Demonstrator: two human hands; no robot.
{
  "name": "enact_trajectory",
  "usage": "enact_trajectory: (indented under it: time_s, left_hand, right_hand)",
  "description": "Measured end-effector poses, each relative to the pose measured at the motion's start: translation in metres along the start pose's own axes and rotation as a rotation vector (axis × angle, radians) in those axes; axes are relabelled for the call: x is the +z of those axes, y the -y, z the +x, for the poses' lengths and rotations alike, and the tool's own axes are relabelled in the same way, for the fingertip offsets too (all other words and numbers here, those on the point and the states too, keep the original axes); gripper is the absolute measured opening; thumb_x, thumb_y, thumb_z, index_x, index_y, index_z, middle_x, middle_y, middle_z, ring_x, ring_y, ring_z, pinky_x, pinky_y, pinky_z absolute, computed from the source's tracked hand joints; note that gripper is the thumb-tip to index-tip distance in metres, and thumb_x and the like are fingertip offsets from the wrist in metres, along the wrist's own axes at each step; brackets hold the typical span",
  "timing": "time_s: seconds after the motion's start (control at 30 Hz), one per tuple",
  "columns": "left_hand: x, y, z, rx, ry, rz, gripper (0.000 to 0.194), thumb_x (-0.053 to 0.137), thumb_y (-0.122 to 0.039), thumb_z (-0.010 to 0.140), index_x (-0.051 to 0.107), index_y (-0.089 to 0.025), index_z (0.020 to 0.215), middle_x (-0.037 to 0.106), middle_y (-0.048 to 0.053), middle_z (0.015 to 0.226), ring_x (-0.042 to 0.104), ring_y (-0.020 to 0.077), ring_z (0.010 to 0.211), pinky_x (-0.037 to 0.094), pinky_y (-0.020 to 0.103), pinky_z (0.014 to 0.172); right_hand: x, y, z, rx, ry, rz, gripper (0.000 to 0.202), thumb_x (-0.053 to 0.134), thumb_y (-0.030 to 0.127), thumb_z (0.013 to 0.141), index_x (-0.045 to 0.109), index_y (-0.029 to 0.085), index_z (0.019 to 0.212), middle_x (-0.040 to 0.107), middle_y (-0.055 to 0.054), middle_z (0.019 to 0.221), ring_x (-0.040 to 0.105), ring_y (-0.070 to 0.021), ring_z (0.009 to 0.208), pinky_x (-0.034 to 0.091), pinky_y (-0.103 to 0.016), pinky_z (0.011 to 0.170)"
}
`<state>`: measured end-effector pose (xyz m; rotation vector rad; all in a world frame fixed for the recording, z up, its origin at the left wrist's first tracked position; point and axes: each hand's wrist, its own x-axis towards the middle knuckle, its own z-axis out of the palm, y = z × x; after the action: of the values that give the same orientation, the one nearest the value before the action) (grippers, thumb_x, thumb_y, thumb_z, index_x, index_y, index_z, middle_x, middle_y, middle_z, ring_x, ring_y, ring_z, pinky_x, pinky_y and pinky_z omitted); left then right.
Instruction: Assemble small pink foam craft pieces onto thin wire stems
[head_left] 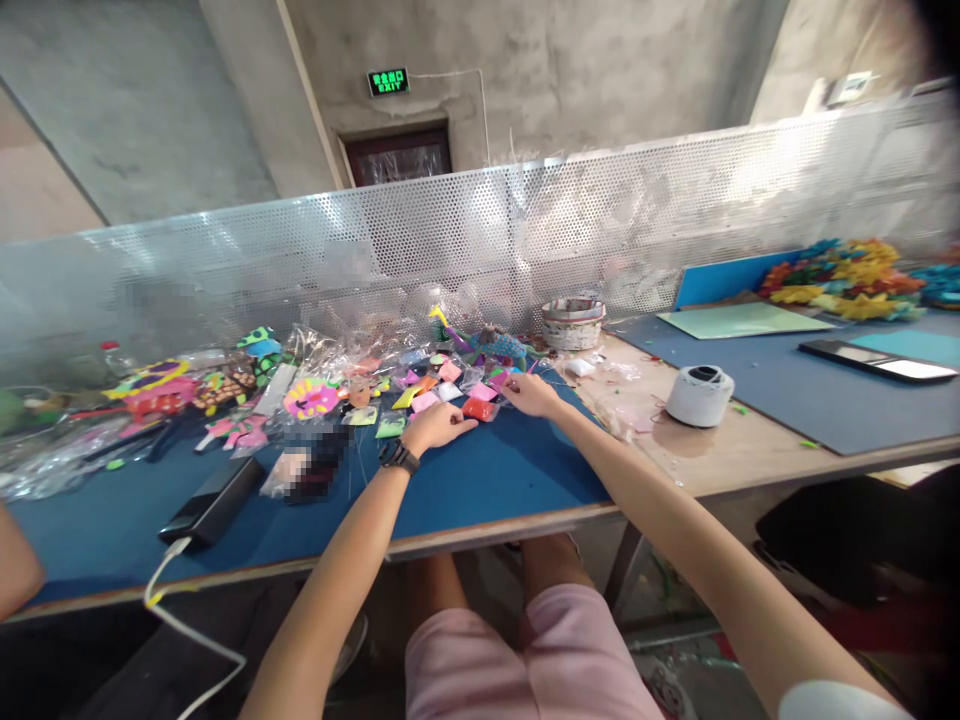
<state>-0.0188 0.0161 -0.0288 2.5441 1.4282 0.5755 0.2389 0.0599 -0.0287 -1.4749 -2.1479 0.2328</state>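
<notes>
On the blue table mat (pixel 487 475) lie several small coloured packets in clear wrapping. My left hand (pixel 439 427), with a dark watch on its wrist, rests at the near side of the pile, its fingertips beside a red packet (pixel 478 409). My right hand (pixel 531 394) is just right of that packet, fingers bent at a magenta packet (pixel 498 379); whether they grip it is too small to tell. A pink packet (pixel 425 401) and a green packet (pixel 391 427) lie near my left hand.
Foam animal figures (pixel 311 397) and plastic bags spread left. A black power bank (pixel 212 502) with a white cable lies at the front left. Behind stands a woven basket (pixel 573 323); a white tape roll (pixel 699 396) is right. Another person's arm (pixel 16 560) shows at the left edge.
</notes>
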Motion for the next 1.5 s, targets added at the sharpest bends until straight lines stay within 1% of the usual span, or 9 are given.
enact_trajectory:
  time_s: [0.13,0.27,0.4,0.47,0.57,0.67,0.87,1.23,1.5]
  left_hand:
    - [-0.003,0.002,0.001,0.009,0.005,0.064,0.043,0.054,-0.050,0.089,0.066,-0.017,0.064,0.067,0.004,0.066,0.055,0.0148,0.059,0.032,0.027,0.058]
    - [-0.003,0.006,0.002,0.022,0.002,0.080,0.034,0.054,-0.041,0.088,0.068,-0.018,0.068,0.070,0.005,0.071,0.059,0.0158,0.064,0.036,0.027,0.061]
    - [-0.004,0.010,0.001,0.026,0.020,0.047,0.015,0.056,-0.025,0.080,0.069,-0.019,0.075,0.071,0.004,0.077,0.061,0.0160,0.069,0.041,0.026,0.064]
    - [-0.005,0.011,0.001,0.019,0.039,0.023,0.015,0.055,-0.018,0.075,0.070,-0.019,0.078,0.071,0.003,0.077,0.061,0.0157,0.070,0.042,0.025,0.064]
    - [-0.006,0.012,0.001,0.003,0.079,-0.003,0.019,0.054,-0.012,0.069,0.069,-0.019,0.080,0.070,0.002,0.077,0.061,0.0151,0.069,0.043,0.024,0.063]
    - [-0.007,0.012,0.001,0.004,0.085,0.013,0.019,0.055,-0.012,0.068,0.069,-0.019,0.079,0.070,0.003,0.077,0.061,0.0151,0.069,0.044,0.024,0.064]
    - [-0.009,0.010,0.000,0.019,0.089,0.108,0.015,0.054,-0.018,0.073,0.069,-0.018,0.072,0.069,0.005,0.076,0.060,0.0163,0.069,0.044,0.025,0.066]
    - [-0.011,0.009,0.000,0.030,0.124,0.118,0.012,0.055,-0.019,0.071,0.066,-0.019,0.066,0.069,0.005,0.073,0.059,0.0165,0.067,0.042,0.026,0.065]
    - [-0.014,0.006,-0.002,-0.009,0.105,0.096,0.009,0.057,-0.019,0.070,0.065,-0.019,0.072,0.066,0.002,0.072,0.057,0.0149,0.065,0.039,0.025,0.061]
  right_hand:
    - [0.000,0.000,-0.001,-0.014,0.003,-0.024,0.029,0.049,0.045,0.097,0.069,0.024,0.100,0.075,-0.004,0.097,0.069,-0.0223,0.091,0.044,-0.025,0.070]
    - [0.000,0.001,0.000,-0.018,0.013,-0.040,0.031,0.048,0.046,0.098,0.069,0.024,0.101,0.075,-0.005,0.100,0.069,-0.0223,0.092,0.045,-0.025,0.072]
    - [-0.001,0.001,0.000,-0.033,0.031,-0.057,0.033,0.047,0.047,0.099,0.070,0.024,0.101,0.074,-0.006,0.098,0.069,-0.0219,0.090,0.046,-0.025,0.071]
    - [-0.001,0.001,0.000,-0.038,0.034,-0.067,0.032,0.047,0.045,0.099,0.070,0.023,0.101,0.074,-0.006,0.097,0.069,-0.0220,0.089,0.045,-0.025,0.070]
    - [-0.001,0.001,0.000,-0.040,0.034,-0.073,0.030,0.048,0.042,0.099,0.070,0.022,0.101,0.074,-0.006,0.096,0.069,-0.0221,0.088,0.045,-0.024,0.069]
    - [-0.001,0.001,0.000,-0.042,0.039,-0.076,0.030,0.048,0.042,0.099,0.070,0.023,0.101,0.074,-0.006,0.097,0.069,-0.0221,0.089,0.045,-0.024,0.070]
    - [-0.002,0.002,-0.001,-0.040,0.052,-0.072,0.032,0.047,0.043,0.099,0.071,0.022,0.101,0.074,-0.007,0.097,0.069,-0.0221,0.090,0.046,-0.025,0.071]
    - [-0.003,0.003,-0.001,-0.044,0.047,-0.065,0.030,0.048,0.041,0.099,0.070,0.022,0.100,0.074,-0.006,0.095,0.068,-0.0213,0.088,0.044,-0.024,0.069]
    - [-0.001,0.002,-0.001,-0.042,0.051,-0.080,0.031,0.047,0.042,0.099,0.070,0.022,0.101,0.074,-0.006,0.096,0.068,-0.0209,0.088,0.044,-0.023,0.069]
